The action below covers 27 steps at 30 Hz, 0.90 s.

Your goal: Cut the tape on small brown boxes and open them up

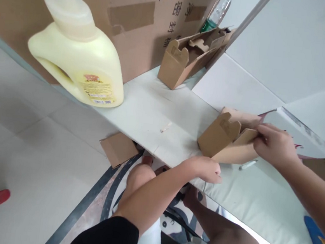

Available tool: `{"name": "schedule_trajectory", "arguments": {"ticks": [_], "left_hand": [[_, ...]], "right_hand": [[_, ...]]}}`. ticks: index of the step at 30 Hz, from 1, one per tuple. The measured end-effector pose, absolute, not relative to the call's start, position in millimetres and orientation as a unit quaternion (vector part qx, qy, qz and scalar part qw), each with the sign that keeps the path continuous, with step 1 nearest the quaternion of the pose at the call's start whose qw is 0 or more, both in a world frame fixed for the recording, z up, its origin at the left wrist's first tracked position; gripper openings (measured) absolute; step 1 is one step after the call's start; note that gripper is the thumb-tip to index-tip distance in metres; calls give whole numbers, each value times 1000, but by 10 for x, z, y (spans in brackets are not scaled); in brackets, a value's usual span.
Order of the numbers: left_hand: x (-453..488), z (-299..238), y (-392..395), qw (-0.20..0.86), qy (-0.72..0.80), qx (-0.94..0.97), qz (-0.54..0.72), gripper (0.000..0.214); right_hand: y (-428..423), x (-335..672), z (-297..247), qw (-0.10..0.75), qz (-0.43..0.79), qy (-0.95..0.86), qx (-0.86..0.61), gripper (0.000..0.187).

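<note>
A small brown cardboard take-out box (222,138) lies tipped on its side on the white board (151,113). My right hand (274,144) is closed on the box's open flaps at its right end. My left hand (205,169) rests at the board's near edge just below the box, fingers curled, touching or nearly touching its lower side. A white pen-like stick (247,165) lies on the board under the box's right end.
A folded brown box (176,63) with more nested behind it stands at the back. A big pale yellow detergent jug (76,53) is at the left, with large cartons behind. A flat cardboard piece (118,148) lies on the floor. My knees are below the board.
</note>
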<state>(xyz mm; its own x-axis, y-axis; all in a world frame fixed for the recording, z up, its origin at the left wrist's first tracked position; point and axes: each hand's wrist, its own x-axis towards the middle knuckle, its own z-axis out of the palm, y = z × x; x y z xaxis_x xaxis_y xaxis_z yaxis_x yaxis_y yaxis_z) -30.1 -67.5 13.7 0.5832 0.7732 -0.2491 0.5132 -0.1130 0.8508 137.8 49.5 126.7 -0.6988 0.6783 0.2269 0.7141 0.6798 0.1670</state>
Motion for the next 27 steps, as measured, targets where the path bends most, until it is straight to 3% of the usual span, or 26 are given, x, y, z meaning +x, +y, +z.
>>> {"name": "schedule_trajectory", "arguments": {"ticks": [4,7,10,16,22,27], "left_hand": [[-261,101,-638,474,475,733,110,22],[-321,68,-600,455,507,721,126,16],[-425,61,-558,432,536,706,168,29],[-587,49,-489,404,583,663,239,47],[-564,0,-464,427,576,639,278,48],[-502,-22,-428,420,592,630,276,46]], "right_hand": [[370,1457,1276,24,-94,-941,-323,16],[353,1444,1300,80,-144,-945,-282,17],[373,1391,1229,133,-151,-933,-298,17],[359,1312,968,121,-115,-909,-381,20],[453,892,1248,222,-173,-928,-244,33],[802,-281,1372,110,-111,-967,-199,28]]}}
